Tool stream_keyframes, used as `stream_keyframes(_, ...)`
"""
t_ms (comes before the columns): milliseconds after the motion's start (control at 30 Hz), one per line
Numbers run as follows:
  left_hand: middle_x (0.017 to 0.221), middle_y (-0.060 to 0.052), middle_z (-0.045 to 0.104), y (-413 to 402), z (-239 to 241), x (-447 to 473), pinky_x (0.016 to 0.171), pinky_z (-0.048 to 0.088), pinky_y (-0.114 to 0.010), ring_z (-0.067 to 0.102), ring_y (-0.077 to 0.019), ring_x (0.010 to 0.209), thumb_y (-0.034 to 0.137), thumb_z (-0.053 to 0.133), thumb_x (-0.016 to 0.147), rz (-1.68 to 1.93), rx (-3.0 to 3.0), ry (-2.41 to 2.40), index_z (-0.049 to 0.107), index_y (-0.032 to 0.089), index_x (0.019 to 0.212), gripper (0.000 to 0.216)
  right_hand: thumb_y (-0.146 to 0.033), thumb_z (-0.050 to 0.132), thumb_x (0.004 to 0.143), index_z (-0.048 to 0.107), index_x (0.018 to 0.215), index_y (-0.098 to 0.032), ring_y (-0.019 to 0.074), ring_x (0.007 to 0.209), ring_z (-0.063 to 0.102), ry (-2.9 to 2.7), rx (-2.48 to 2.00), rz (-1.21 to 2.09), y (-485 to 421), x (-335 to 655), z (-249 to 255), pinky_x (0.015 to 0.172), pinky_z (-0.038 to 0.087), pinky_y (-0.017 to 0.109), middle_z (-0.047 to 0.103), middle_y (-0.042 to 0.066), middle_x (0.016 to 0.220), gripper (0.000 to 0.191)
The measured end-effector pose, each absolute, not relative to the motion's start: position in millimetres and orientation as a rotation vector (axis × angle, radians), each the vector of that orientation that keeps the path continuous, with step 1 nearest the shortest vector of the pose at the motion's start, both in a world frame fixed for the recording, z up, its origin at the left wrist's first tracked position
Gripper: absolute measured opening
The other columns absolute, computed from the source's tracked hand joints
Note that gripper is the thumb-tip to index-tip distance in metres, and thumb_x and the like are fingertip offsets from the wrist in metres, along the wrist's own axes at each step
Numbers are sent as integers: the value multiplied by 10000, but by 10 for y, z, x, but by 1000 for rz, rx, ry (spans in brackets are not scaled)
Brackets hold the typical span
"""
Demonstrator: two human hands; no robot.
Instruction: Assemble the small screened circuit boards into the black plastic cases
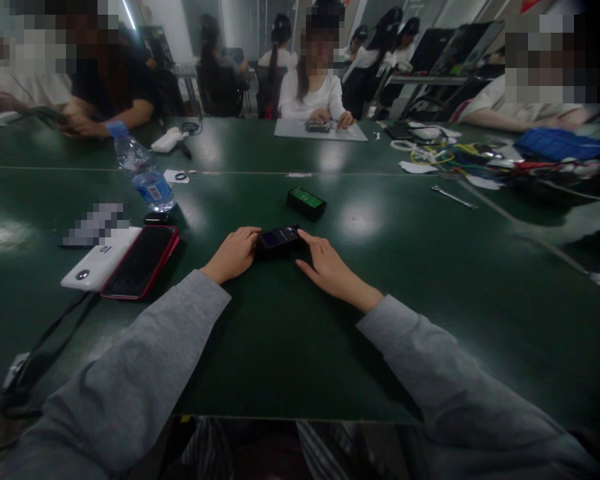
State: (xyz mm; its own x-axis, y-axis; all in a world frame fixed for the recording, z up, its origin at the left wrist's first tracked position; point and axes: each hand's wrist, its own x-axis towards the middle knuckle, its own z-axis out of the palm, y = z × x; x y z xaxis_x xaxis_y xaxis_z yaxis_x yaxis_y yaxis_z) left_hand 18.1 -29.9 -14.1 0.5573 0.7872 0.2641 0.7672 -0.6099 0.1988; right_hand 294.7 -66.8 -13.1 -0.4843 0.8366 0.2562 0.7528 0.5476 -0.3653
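A small black device (279,239) with a dim screen lies on the dark green table (290,347) straight ahead of me. My left hand (235,253) grips its left end with curled fingers. My right hand (327,267) touches its right end, thumb and fingers closed against it. Both arms wear grey sleeves. A second small black box with a green top (306,202) sits on the table just beyond the device, untouched.
To my left lie a phone in a red case (141,261), a white power bank (97,267) with a black cable, and a water bottle (143,170). A wrench (454,197), wires and a blue bin (560,143) are at the right. Several people sit across the table.
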Motion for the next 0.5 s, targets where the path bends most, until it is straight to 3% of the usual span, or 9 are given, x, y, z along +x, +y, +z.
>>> stream_keyframes(500, 1393, -143, 546, -303, -133, 188, 1056, 452, -467, 509, -269, 1286, 106, 461, 895, 501, 2713, 1373, 540, 129, 1275, 390, -427, 448, 974, 135, 1584, -217, 336, 1342, 411, -2385, -1305, 294, -684, 2941, -115, 1073, 427, 595, 418, 147, 1481, 717)
